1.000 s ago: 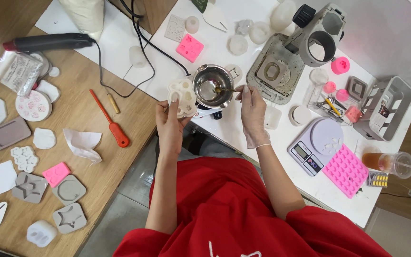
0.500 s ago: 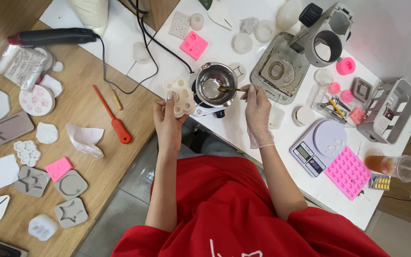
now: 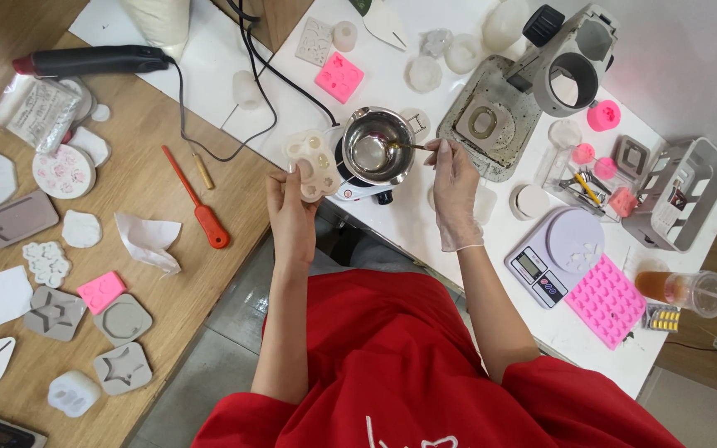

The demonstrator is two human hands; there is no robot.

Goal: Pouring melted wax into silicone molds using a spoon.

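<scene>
Since a second ago the spoon (image 3: 387,146) has dipped into the steel pot (image 3: 378,146), which sits on a small heater at the white table's (image 3: 408,224) near edge. The gloved right hand (image 3: 456,187) pinches the spoon's handle; the bare left hand (image 3: 290,207) grips a pale mould (image 3: 313,163) just beside the pot. A wooden bench (image 3: 168,282) with grey moulds stands left; grey floor shows between.
</scene>
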